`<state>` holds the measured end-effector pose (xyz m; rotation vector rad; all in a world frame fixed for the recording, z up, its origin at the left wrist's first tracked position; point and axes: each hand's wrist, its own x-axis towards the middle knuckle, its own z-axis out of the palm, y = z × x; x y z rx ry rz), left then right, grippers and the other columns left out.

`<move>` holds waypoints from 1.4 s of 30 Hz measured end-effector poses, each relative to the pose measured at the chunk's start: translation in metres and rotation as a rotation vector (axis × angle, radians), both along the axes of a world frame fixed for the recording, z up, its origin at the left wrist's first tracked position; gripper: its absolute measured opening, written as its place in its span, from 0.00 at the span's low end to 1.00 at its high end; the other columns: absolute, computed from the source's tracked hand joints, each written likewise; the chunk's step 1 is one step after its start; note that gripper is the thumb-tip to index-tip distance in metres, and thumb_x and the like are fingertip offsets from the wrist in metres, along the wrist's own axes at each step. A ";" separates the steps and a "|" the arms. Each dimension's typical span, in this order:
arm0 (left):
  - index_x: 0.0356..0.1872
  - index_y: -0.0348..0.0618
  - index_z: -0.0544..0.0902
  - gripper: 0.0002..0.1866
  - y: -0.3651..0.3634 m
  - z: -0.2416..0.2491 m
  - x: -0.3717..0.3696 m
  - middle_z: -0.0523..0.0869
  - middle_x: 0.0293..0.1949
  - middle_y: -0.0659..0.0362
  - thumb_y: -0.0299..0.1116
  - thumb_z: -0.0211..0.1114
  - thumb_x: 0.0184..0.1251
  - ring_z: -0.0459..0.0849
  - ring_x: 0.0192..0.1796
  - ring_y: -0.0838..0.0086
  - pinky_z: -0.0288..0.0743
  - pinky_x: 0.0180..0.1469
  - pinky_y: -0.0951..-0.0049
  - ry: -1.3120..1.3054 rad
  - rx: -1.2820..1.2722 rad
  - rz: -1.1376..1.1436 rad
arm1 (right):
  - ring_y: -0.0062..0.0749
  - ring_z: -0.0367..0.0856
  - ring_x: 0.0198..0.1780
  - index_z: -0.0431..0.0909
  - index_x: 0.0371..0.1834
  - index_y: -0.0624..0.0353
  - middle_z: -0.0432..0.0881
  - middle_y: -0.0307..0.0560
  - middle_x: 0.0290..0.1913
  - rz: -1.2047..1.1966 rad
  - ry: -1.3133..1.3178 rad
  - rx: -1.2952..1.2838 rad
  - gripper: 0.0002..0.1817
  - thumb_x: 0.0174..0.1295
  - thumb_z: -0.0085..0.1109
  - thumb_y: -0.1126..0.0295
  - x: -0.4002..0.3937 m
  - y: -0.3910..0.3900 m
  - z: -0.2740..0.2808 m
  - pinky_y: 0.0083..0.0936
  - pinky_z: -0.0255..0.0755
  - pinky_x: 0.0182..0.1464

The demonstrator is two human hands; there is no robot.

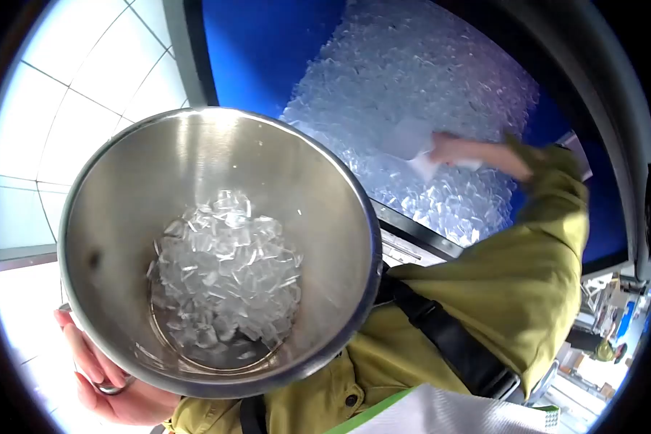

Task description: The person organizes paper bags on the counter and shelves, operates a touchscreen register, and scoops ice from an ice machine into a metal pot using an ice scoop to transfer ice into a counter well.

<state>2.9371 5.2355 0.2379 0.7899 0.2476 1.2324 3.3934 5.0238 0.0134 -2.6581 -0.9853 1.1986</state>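
Observation:
A stainless steel bucket is close in front of me, tilted so its inside faces me, with ice cubes heaped on its bottom. At its lower left side, my left hand has its fingers curled round a metal handle, partly hidden by the bucket. My right hand, blurred by motion, reaches into a blue-walled ice bin. It grips a whitish scoop, also smeared, down at the ice.
White wall tiles run along the left. The bin's dark frame edges the opening. A black strap crosses my olive sleeve and body, and white cloth with a green edge lies below. Another person is far right.

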 end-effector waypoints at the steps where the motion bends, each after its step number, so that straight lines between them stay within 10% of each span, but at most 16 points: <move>1: 0.33 0.38 0.66 0.10 0.000 0.002 0.002 0.61 0.13 0.68 0.34 0.46 0.56 0.64 0.19 0.85 0.55 0.58 0.66 0.007 -0.012 0.011 | 0.33 0.75 0.20 0.63 0.49 0.65 0.75 0.49 0.28 -0.095 -0.072 -0.131 0.28 0.40 0.52 0.68 -0.009 0.027 -0.038 0.28 0.68 0.19; 4: 0.29 0.40 0.67 0.08 -0.002 0.005 0.009 0.60 0.13 0.69 0.34 0.47 0.56 0.62 0.17 0.86 0.60 0.55 0.70 0.069 0.046 -0.096 | 0.37 0.77 0.27 0.66 0.44 0.69 0.76 0.53 0.31 -0.121 -0.180 0.212 0.27 0.41 0.53 0.62 -0.022 0.121 -0.110 0.29 0.71 0.29; 8: 0.52 0.23 0.53 0.27 -0.005 0.005 0.018 0.63 0.19 0.69 0.30 0.47 0.54 0.63 0.17 0.86 0.66 0.36 0.86 0.023 0.016 0.102 | 0.45 0.77 0.37 0.71 0.38 0.71 0.77 0.59 0.35 -0.356 -0.257 0.537 0.28 0.39 0.56 0.56 -0.051 0.160 -0.115 0.34 0.70 0.40; 11: 0.34 0.36 0.64 0.09 -0.007 0.006 0.018 0.62 0.16 0.70 0.31 0.47 0.56 0.61 0.17 0.87 0.64 0.34 0.87 0.061 -0.016 0.064 | 0.48 0.75 0.40 0.72 0.39 0.67 0.76 0.60 0.37 -0.364 -0.426 0.322 0.26 0.39 0.57 0.57 -0.022 0.141 -0.143 0.36 0.69 0.42; 18: 0.24 0.42 0.64 0.07 -0.008 0.013 0.012 0.61 0.14 0.69 0.32 0.49 0.57 0.58 0.16 0.86 0.61 0.30 0.85 0.090 -0.079 0.036 | 0.46 0.77 0.33 0.71 0.41 0.59 0.78 0.54 0.32 0.198 -0.482 0.738 0.21 0.41 0.57 0.64 -0.066 0.102 0.066 0.35 0.71 0.35; 22: 0.27 0.40 0.66 0.07 -0.006 0.009 0.007 0.58 0.12 0.69 0.32 0.49 0.56 0.57 0.16 0.86 0.61 0.31 0.85 0.125 -0.037 0.042 | 0.36 0.79 0.24 0.71 0.31 0.62 0.77 0.54 0.23 0.791 -0.847 0.497 0.09 0.46 0.52 0.72 -0.134 0.114 0.182 0.26 0.72 0.22; 25: 0.31 0.37 0.67 0.08 -0.004 0.007 -0.002 0.57 0.11 0.70 0.32 0.49 0.56 0.57 0.16 0.86 0.62 0.36 0.86 0.141 -0.025 -0.013 | 0.31 0.79 0.24 0.71 0.30 0.63 0.76 0.53 0.19 0.767 -0.935 0.850 0.09 0.45 0.53 0.72 -0.125 0.096 0.185 0.25 0.72 0.20; 26: 0.35 0.34 0.67 0.10 -0.001 0.004 -0.005 0.58 0.12 0.70 0.31 0.49 0.56 0.57 0.16 0.87 0.63 0.38 0.86 0.102 -0.018 -0.062 | 0.38 0.78 0.28 0.76 0.26 0.60 0.78 0.52 0.27 0.608 -0.899 0.551 0.07 0.47 0.47 0.74 -0.116 0.083 0.198 0.31 0.73 0.31; 29: 0.41 0.33 0.70 0.17 0.004 0.000 -0.011 0.57 0.10 0.68 0.37 0.46 0.57 0.61 0.19 0.83 0.59 0.54 0.68 -0.036 -0.073 -0.095 | 0.44 0.76 0.36 0.71 0.37 0.61 0.76 0.58 0.33 0.442 -0.735 -0.121 0.17 0.39 0.56 0.72 -0.028 0.041 0.134 0.37 0.70 0.37; 31: 0.28 0.40 0.69 0.10 0.008 -0.002 -0.006 0.57 0.10 0.69 0.37 0.48 0.56 0.61 0.19 0.83 0.60 0.51 0.71 -0.035 -0.075 -0.040 | 0.44 0.76 0.36 0.72 0.37 0.60 0.76 0.58 0.34 0.278 -0.314 -0.235 0.17 0.40 0.55 0.71 -0.006 0.007 0.059 0.37 0.70 0.38; 37: 0.14 0.49 0.59 0.14 0.007 0.002 0.003 0.54 0.08 0.70 0.35 0.49 0.55 0.59 0.17 0.85 0.62 0.46 0.77 -0.018 -0.110 0.022 | 0.46 0.76 0.37 0.74 0.37 0.59 0.76 0.56 0.37 0.098 -0.155 0.019 0.17 0.41 0.53 0.67 -0.055 0.082 -0.104 0.35 0.70 0.39; 41: 0.14 0.50 0.58 0.13 0.005 0.005 0.003 0.55 0.09 0.70 0.35 0.49 0.55 0.58 0.16 0.86 0.62 0.47 0.78 0.022 -0.113 0.043 | 0.46 0.76 0.38 0.75 0.36 0.59 0.76 0.55 0.38 -0.049 -0.066 0.316 0.17 0.42 0.52 0.65 -0.090 0.139 -0.088 0.34 0.69 0.40; 42: 0.30 0.39 0.60 0.10 0.004 0.004 0.006 0.58 0.12 0.69 0.33 0.49 0.54 0.59 0.16 0.85 0.63 0.41 0.83 -0.005 -0.085 0.067 | 0.47 0.76 0.38 0.75 0.36 0.58 0.76 0.55 0.39 -0.085 -0.073 0.367 0.17 0.42 0.51 0.64 -0.091 0.143 -0.076 0.34 0.69 0.41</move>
